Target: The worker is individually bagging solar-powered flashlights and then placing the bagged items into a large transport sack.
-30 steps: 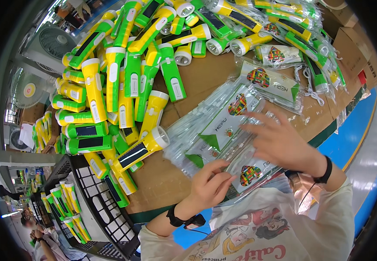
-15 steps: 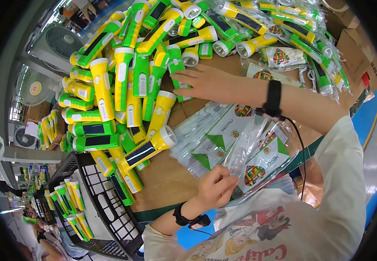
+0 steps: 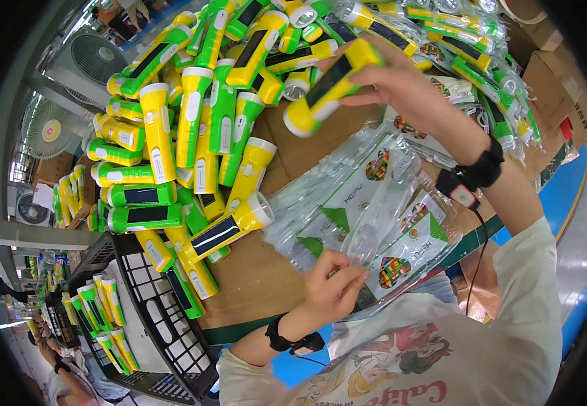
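The brown table [image 3: 256, 281] (green-edged) carries heaped flashlights [image 3: 157, 135] and layered plastic bags [image 3: 348, 196].

A loose pile of solar flashlights [image 3: 189, 122] is spread over the left and far middle of the surface [image 3: 253, 291]. At the far right, a heap of bagged flashlights [image 3: 466, 61] is set, with cardboard boxes [image 3: 549, 88] placed to its right. Nearer, right of the pile, a stack of plastic bags [image 3: 348, 196] is laid flat. At the stack's near edge, a card-filled bag [image 3: 412, 254] is pinched by the left hand [image 3: 335, 286]. Above the surface, between pile and heap, a single flashlight [image 3: 327, 88] is held by the right hand [image 3: 395, 84]. At near left, beside the surface, more flashlights [image 3: 94, 311] are contained in a crate [image 3: 146, 308]. Fans [image 3: 90, 62] are positioned left of the pile.
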The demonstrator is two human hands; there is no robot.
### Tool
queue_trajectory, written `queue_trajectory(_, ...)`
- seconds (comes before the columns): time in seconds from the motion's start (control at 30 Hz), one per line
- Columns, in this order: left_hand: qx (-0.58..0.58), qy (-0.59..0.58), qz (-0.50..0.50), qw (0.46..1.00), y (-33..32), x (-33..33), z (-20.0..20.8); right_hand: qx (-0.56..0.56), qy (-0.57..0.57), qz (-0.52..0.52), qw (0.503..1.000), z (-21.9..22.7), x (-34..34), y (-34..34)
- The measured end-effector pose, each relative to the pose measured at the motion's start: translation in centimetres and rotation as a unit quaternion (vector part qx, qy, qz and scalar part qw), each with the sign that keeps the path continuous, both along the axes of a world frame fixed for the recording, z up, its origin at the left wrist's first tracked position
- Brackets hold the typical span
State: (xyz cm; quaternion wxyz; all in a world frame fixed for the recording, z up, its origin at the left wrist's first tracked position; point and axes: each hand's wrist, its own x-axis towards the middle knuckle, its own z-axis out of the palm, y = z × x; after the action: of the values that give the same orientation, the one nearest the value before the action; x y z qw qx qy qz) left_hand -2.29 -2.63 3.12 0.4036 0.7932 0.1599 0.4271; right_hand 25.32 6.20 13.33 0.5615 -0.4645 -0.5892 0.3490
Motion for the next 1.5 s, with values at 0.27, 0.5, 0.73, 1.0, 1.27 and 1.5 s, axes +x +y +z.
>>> queue_trajectory(0.27,0.0,0.007,-0.028,1.0,0.1,0.2,0.0,-0.179,0.212,0.06,0.959,1.3,-1.2,-9.4)
queue_trajectory(0.5,-0.051,0.028,-0.043,0.997,0.1,0.3,-0.7,-0.184,0.114,0.062,0.974,0.9,-2.8,-10.1)
queue_trajectory(0.73,-0.027,0.018,-0.046,0.998,0.3,0.2,-0.4,-0.141,0.171,0.041,0.974,1.8,-1.1,-11.3)
queue_trajectory(1.0,-0.043,0.017,-0.064,0.997,0.2,-0.4,-0.5,-0.198,0.143,0.188,0.951,2.1,-0.6,-12.0)
queue_trajectory(1.27,0.005,-0.01,-0.089,0.996,0.2,-0.3,-0.7,-0.258,-0.334,0.264,0.867,4.0,-3.7,-12.7)
queue_trajectory(1.5,0.081,0.003,-0.134,0.988,0.4,0.3,-1.0,-0.164,-0.419,0.291,0.844,3.5,-7.2,-12.6)
